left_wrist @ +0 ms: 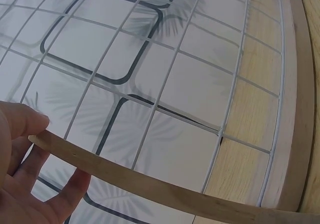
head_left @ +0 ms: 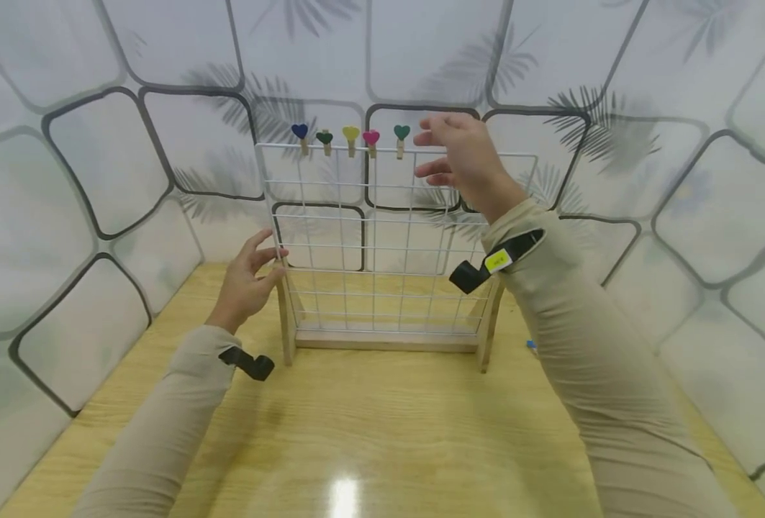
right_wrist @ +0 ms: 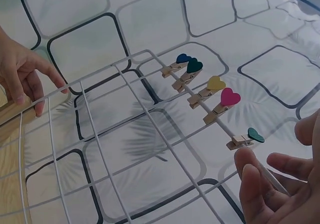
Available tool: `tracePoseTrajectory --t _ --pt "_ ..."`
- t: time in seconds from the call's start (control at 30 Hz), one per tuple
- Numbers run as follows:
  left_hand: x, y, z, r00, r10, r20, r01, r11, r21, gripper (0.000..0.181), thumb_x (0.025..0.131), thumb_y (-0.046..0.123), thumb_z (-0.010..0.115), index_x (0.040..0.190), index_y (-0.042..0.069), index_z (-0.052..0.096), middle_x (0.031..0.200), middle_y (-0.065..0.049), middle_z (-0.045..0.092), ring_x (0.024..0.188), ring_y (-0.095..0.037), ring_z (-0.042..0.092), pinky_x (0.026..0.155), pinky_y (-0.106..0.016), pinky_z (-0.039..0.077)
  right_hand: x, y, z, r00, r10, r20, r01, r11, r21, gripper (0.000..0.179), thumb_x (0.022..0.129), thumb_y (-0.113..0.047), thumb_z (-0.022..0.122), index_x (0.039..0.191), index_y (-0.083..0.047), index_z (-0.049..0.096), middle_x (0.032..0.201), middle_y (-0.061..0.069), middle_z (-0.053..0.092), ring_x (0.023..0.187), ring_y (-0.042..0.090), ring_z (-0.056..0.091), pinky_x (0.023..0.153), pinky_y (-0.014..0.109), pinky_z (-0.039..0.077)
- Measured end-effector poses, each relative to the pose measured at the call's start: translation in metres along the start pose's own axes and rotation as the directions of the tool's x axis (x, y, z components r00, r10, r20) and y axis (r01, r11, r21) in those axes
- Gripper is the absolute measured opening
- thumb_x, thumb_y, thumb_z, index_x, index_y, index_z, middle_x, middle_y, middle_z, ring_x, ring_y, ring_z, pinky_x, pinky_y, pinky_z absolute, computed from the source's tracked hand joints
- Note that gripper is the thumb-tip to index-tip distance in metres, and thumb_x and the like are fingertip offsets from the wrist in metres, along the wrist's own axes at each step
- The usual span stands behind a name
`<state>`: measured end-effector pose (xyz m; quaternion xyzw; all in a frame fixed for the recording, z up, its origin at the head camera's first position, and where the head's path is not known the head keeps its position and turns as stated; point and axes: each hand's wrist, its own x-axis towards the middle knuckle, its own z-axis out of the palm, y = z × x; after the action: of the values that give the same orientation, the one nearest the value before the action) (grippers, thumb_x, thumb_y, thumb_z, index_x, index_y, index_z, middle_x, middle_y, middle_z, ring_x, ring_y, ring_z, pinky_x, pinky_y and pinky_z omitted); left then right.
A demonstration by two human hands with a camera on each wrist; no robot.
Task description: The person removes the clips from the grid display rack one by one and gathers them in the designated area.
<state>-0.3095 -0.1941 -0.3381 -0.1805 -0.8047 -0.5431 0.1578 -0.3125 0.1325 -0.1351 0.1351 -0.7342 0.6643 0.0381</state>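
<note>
A white wire grid panel [head_left: 391,219] stands upright in a wooden stand [head_left: 382,342]. Along its top bar sit several small wooden clothespins with hearts: a blue one [head_left: 300,132], a dark green one [head_left: 324,138], a yellow one [head_left: 351,134], a pink one [head_left: 371,137] and a teal one [head_left: 401,134]. With thumb and fingers on opposite sides, my left hand [head_left: 247,279] grips the top of the stand's left post [left_wrist: 125,176]. Beside the teal clothespin, my right hand [head_left: 469,158] has its fingers spread around the top bar; one fingertip [right_wrist: 245,156] is right at that clothespin's wooden end.
The stand rests on a light wood-grain table [head_left: 382,424]. A patterned curtain [head_left: 181,43] surrounds it closely at the back and sides. Right of the stand, partly behind the right sleeve, lies a small blue object [head_left: 531,345].
</note>
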Motion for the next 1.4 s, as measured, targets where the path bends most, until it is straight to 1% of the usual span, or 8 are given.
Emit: tracePoseTrajectory --t 0.13,0.27,0.4,0.53,0.73,0.83,1.17,1.4 --pt "-0.001 0.0 0.001 1.0 -0.007 -0.002 0.007 1.0 -0.006 0.066 0.095 0.002 0.058 0.153 0.008 0.025 0.13 -0.023 0.056 0.134 -0.031 0.041 0.098 -0.051 0.044 0.005 -0.001 0.005 0.998 0.057 0.012 -0.058 0.998 0.02 0.038 0.104 -0.028 0.046 0.135 -0.006 0.052 0.13 0.015 0.054 0.065 0.024 0.064 0.053 0.023 0.052" --pt "-0.001 0.002 0.001 1.0 -0.016 -0.003 0.016 1.0 -0.006 0.067 0.095 0.002 0.059 0.153 0.008 0.025 0.13 -0.022 0.056 0.134 -0.031 0.042 0.097 -0.051 0.044 0.006 -0.003 0.009 0.997 0.075 0.031 -0.076 0.997 0.031 0.039 0.104 -0.027 0.046 0.137 -0.008 0.052 0.133 0.015 0.053 0.062 0.024 0.063 0.051 0.022 0.052" --pt "-0.001 0.004 0.001 1.0 -0.008 0.004 0.008 1.0 -0.006 0.068 0.095 0.003 0.059 0.153 0.007 0.023 0.13 -0.023 0.056 0.133 -0.032 0.042 0.095 -0.049 0.045 0.006 -0.006 0.012 0.995 0.083 0.048 -0.084 0.996 0.015 0.04 0.104 -0.029 0.045 0.139 -0.009 0.051 0.135 0.014 0.051 0.065 0.025 0.064 0.054 0.023 0.053" --pt "0.0 0.005 0.0 1.0 -0.002 0.006 0.002 1.0 -0.006 0.068 0.096 0.003 0.059 0.153 0.008 0.023 0.13 -0.023 0.056 0.134 -0.032 0.042 0.096 -0.051 0.044 0.006 -0.008 0.014 0.996 0.076 0.051 -0.077 0.997 0.006 0.04 0.103 -0.027 0.047 0.138 -0.008 0.052 0.134 0.015 0.05 0.067 0.023 0.063 0.055 0.023 0.052" --pt "0.001 0.002 0.0 1.0 -0.012 -0.002 0.012 1.0 0.001 0.066 0.096 0.003 0.058 0.153 0.008 0.025 0.13 -0.023 0.056 0.134 -0.031 0.041 0.098 -0.053 0.043 0.007 -0.005 0.016 0.998 0.048 0.036 -0.048 0.999 -0.012 0.026 0.102 -0.019 0.051 0.124 -0.006 0.055 0.119 0.012 0.053 0.063 0.022 0.062 0.053 0.021 0.051" --pt "0.0 0.001 0.001 1.0 -0.008 -0.004 0.008 1.0 0.0 0.065 0.095 0.003 0.058 0.152 0.007 0.026 0.129 -0.023 0.057 0.134 -0.032 0.041 0.098 -0.054 0.042 0.007 -0.003 0.016 0.999 0.032 0.022 -0.032 0.999 -0.019 0.022 0.101 -0.016 0.052 0.122 -0.009 0.055 0.116 0.011 0.055 0.063 0.021 0.062 0.053 0.021 0.051" --pt "0.001 0.001 0.001 1.0 -0.001 -0.004 0.001 1.0 0.006 0.066 0.095 0.001 0.058 0.152 0.007 0.026 0.129 -0.023 0.057 0.134 -0.032 0.041 0.097 -0.053 0.043 0.009 -0.003 0.017 0.999 0.014 0.032 -0.012 0.997 -0.074 0.029 0.1 -0.015 0.054 0.128 -0.006 0.057 0.119 0.008 0.054 0.066 0.019 0.063 0.058 0.022 0.052" --pt "0.0 0.001 0.001 1.0 -0.012 -0.003 0.012 1.0 0.018 0.066 0.095 0.002 0.058 0.153 0.008 0.026 0.129 -0.023 0.057 0.134 -0.031 0.041 0.098 -0.052 0.043 0.01 -0.003 0.02 0.999 0.03 0.013 -0.028 0.996 -0.089 0.025 0.099 -0.013 0.055 0.124 -0.006 0.055 0.116 0.011 0.058 0.064 0.018 0.062 0.055 0.021 0.051"
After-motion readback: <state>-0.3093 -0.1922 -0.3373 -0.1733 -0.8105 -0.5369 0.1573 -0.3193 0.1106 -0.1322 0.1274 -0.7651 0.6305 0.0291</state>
